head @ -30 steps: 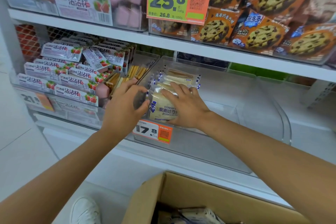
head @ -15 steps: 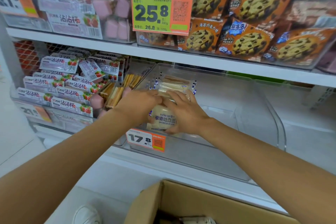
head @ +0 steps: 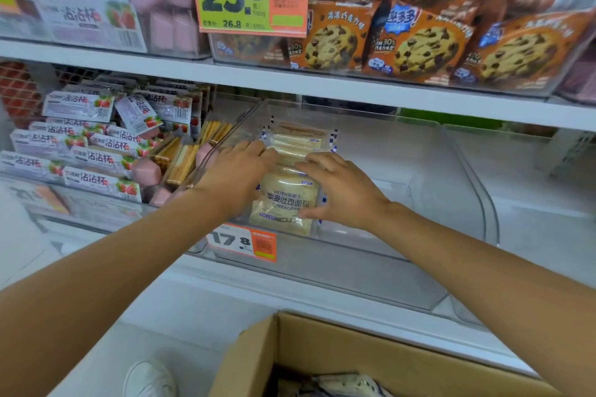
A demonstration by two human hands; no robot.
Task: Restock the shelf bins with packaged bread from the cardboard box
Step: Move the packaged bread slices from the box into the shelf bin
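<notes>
Bread packs (head: 283,203) stand rowed at nine o'clock in the clear bin (head: 354,271), your left hand (head: 238,171) and right hand (head: 345,193) pressing them, fingers apart, and a careless release would likely topple them toward three o'clock.

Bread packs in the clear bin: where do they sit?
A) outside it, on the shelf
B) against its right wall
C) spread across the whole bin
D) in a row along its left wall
D: the bread packs form a row along the left wall of the clear bin.
</notes>
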